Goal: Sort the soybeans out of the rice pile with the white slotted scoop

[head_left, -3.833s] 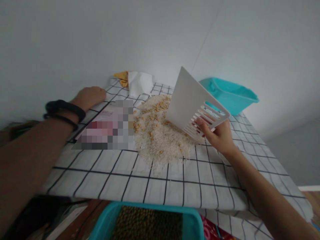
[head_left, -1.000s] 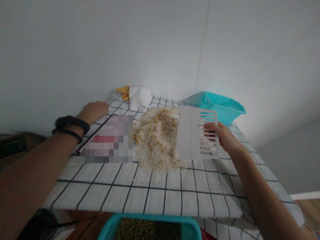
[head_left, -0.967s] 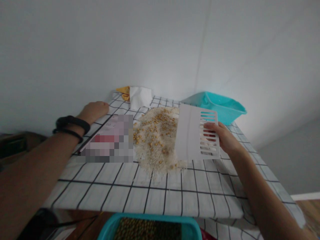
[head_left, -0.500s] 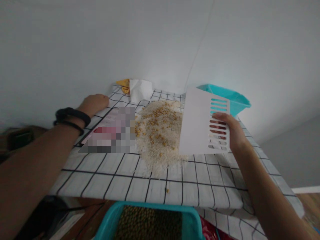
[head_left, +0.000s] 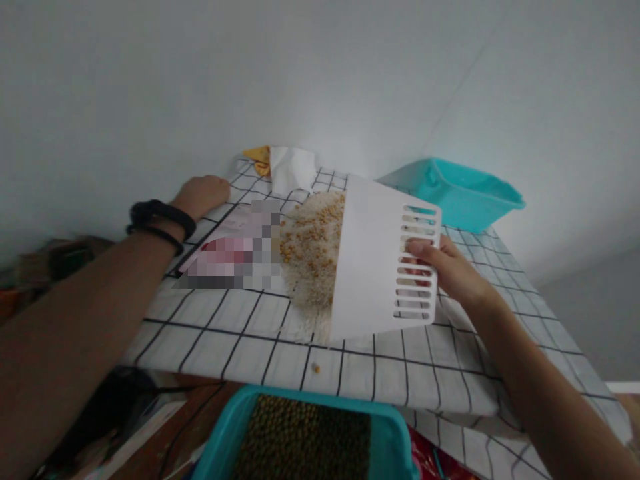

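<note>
My right hand [head_left: 447,263] grips a white plastic scraper [head_left: 369,260] by its slotted end, thumb on the near face and fingers behind. The scraper's straight edge stands at the right side of a pile of rice mixed with yellow kernels [head_left: 316,243], hiding part of it. My left hand [head_left: 206,193] rests curled at the table's far left edge, a black band on its wrist; what its fingers close on, if anything, is hidden. Beside it lies a flat pink packet [head_left: 220,253], partly blurred out.
A teal bin [head_left: 480,200] stands at the back right on the checked tablecloth [head_left: 390,360]. Below the front edge sits a teal tub [head_left: 395,417] of greenish beans [head_left: 300,440]. White paper [head_left: 293,168] and a yellow item [head_left: 261,160] lie by the wall.
The scraper has moved left in my right hand and now covers the right part of the pile. My left hand keeps its place on the table edge; the view has shifted slightly.
</note>
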A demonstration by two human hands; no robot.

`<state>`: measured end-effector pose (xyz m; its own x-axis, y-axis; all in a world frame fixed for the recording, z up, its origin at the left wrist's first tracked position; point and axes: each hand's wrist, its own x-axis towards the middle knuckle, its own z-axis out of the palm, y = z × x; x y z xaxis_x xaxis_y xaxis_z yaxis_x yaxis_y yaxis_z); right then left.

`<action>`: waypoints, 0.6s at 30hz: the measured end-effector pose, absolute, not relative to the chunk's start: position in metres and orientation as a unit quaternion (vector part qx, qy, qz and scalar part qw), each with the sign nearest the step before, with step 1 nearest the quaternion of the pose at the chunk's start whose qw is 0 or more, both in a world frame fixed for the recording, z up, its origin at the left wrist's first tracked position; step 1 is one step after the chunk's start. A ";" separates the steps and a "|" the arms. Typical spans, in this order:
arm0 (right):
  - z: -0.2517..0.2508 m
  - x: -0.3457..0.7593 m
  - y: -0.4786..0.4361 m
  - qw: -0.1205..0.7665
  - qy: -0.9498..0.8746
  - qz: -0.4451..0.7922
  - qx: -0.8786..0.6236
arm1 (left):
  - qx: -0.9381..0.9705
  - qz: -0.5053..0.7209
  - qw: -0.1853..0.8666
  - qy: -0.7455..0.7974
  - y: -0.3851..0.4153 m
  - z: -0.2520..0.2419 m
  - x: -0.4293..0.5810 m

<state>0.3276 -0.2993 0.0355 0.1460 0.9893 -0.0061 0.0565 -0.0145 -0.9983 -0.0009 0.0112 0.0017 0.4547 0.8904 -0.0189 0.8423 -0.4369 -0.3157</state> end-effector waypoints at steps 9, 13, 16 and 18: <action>0.023 0.322 -0.298 0.375 -0.628 0.457 -0.506 | -0.842 0.093 0.136 -0.513 0.015 -0.003 -0.001; 0.022 0.327 -0.300 0.363 -0.611 0.496 -0.499 | -0.836 0.084 0.135 -0.526 0.019 -0.006 -0.002; 0.020 0.330 -0.299 0.387 -0.582 0.514 -0.498 | -0.841 0.075 0.134 -0.520 0.016 -0.006 -0.003; 0.020 0.329 -0.298 0.439 -0.544 0.489 -0.522 | -0.846 0.072 0.129 -0.513 0.013 -0.004 -0.003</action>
